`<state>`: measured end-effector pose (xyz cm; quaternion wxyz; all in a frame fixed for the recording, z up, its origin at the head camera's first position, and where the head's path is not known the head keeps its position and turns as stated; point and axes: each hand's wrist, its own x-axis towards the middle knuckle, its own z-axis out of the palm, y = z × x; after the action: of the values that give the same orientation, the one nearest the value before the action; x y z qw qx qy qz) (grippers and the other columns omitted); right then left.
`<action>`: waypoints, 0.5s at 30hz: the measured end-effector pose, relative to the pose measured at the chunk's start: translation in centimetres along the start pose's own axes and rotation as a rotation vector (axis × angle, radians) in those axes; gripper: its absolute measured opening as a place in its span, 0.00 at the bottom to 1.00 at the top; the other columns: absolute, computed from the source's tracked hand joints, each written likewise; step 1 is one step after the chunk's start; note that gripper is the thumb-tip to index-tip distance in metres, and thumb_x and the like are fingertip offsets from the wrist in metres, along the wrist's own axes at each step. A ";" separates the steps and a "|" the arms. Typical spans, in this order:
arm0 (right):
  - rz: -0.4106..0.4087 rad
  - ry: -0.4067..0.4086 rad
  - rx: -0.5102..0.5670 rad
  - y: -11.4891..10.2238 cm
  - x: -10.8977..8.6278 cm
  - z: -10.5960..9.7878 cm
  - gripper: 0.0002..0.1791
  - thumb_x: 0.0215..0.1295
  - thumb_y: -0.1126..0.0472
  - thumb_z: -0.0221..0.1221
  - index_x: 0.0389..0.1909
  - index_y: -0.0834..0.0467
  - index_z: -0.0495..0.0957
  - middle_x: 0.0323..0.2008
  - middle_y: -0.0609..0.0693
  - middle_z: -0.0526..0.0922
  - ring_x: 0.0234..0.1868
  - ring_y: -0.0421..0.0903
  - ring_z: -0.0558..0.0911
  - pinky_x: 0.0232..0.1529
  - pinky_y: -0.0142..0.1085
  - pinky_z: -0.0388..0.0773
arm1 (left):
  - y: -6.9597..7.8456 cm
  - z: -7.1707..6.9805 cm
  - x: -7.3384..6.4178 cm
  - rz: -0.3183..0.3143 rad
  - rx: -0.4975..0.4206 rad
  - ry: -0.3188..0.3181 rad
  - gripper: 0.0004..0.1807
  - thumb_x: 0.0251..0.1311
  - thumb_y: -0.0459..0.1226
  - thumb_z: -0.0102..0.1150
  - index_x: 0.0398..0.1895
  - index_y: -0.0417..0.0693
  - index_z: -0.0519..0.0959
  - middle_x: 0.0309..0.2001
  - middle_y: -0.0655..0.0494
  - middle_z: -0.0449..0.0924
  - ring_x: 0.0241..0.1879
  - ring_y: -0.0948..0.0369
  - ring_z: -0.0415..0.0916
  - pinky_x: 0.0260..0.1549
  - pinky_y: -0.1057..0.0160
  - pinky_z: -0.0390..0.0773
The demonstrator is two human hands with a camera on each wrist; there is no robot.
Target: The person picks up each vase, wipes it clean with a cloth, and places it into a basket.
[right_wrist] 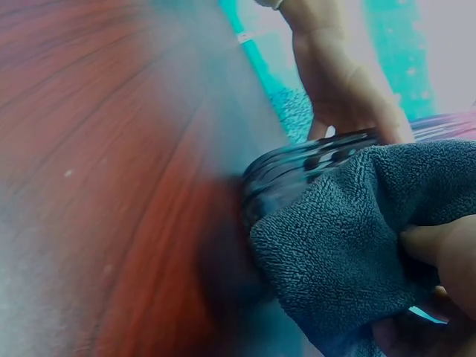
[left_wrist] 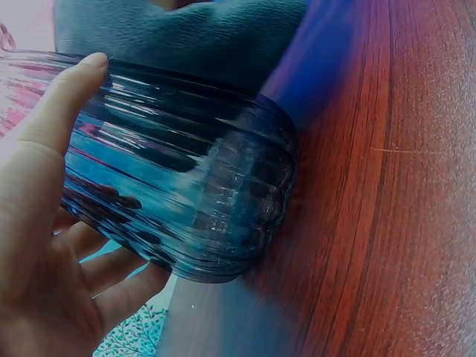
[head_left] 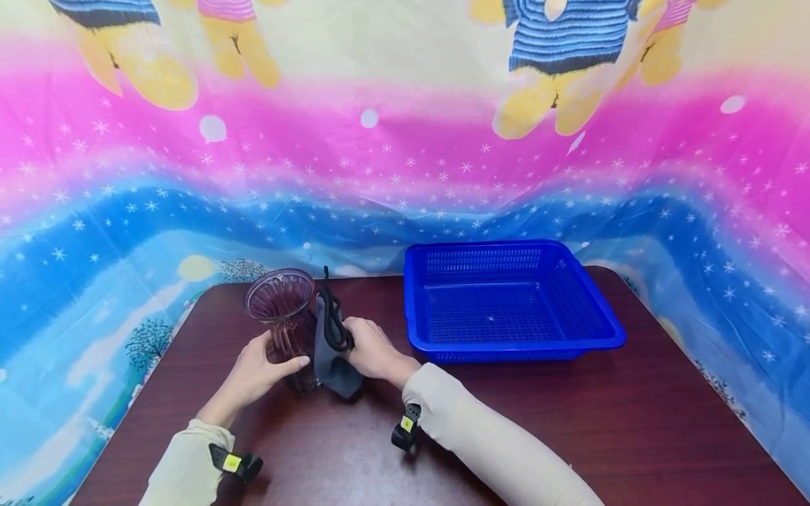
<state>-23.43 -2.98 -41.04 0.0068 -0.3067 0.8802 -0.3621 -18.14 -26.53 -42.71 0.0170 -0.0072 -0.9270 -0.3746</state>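
Note:
A purple-tinted, ribbed glass vase with a flared rim stands upright over the table, its base at or just above the surface. My left hand grips it from the left, thumb across the near side and fingers behind, as the left wrist view shows on the vase. From the right, my right hand holds a folded dark grey cloth against the glass. The right wrist view has the fuzzy cloth pinched by the thumb, covering part of the vase. A dark loop hangs at the cloth's top.
A blue plastic basket with perforated walls sits at the back right of the brown wooden table. Behind the table hangs a printed curtain with snowflakes and cartoon figures.

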 end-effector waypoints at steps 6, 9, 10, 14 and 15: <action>-0.019 0.024 0.005 -1.0 0.4 -0.8 0.04 0.62 0.63 0.68 0.31 0.55 0.81 0.35 0.48 0.84 0.37 0.42 0.81 0.39 0.30 0.76 | 0.1 -0.1 -0.1 0.018 -0.003 -0.003 0.39 0.60 0.54 0.68 0.66 0.38 0.70 0.58 0.36 0.80 0.58 0.42 0.78 0.56 0.40 0.78; -0.038 0.029 0.001 -1.3 0.6 -1.1 0.03 0.64 0.63 0.67 0.32 0.55 0.83 0.36 0.48 0.84 0.38 0.41 0.82 0.40 0.30 0.78 | 0.2 -0.1 -0.1 0.028 -0.017 0.000 0.38 0.59 0.52 0.69 0.66 0.39 0.71 0.58 0.37 0.81 0.58 0.43 0.79 0.56 0.40 0.78; -0.045 0.031 0.000 -1.4 0.6 -1.2 0.02 0.64 0.62 0.67 0.33 0.56 0.83 0.36 0.48 0.84 0.38 0.41 0.82 0.40 0.30 0.78 | 0.2 -0.1 -0.1 0.033 -0.021 0.000 0.37 0.59 0.51 0.69 0.66 0.38 0.71 0.58 0.37 0.81 0.58 0.43 0.79 0.56 0.40 0.78; -0.064 0.045 -0.003 -1.9 1.0 -1.6 0.01 0.65 0.61 0.66 0.34 0.55 0.84 0.36 0.47 0.83 0.38 0.41 0.82 0.40 0.30 0.78 | 0.2 -0.1 -0.1 0.033 -0.026 -0.001 0.36 0.59 0.49 0.69 0.66 0.38 0.71 0.59 0.36 0.80 0.58 0.42 0.79 0.57 0.39 0.78; -0.066 0.049 -0.001 -2.1 1.0 -1.7 0.01 0.65 0.61 0.66 0.33 0.55 0.84 0.36 0.47 0.83 0.38 0.41 0.82 0.39 0.30 0.78 | 0.2 -0.1 -0.1 0.031 -0.023 -0.002 0.36 0.59 0.49 0.69 0.66 0.38 0.71 0.59 0.36 0.80 0.58 0.42 0.79 0.57 0.39 0.78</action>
<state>-23.52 -3.63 -38.25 -0.0271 -0.3266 0.8697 -0.3690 -18.04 -26.45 -42.54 0.0219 -0.0222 -0.9224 -0.3851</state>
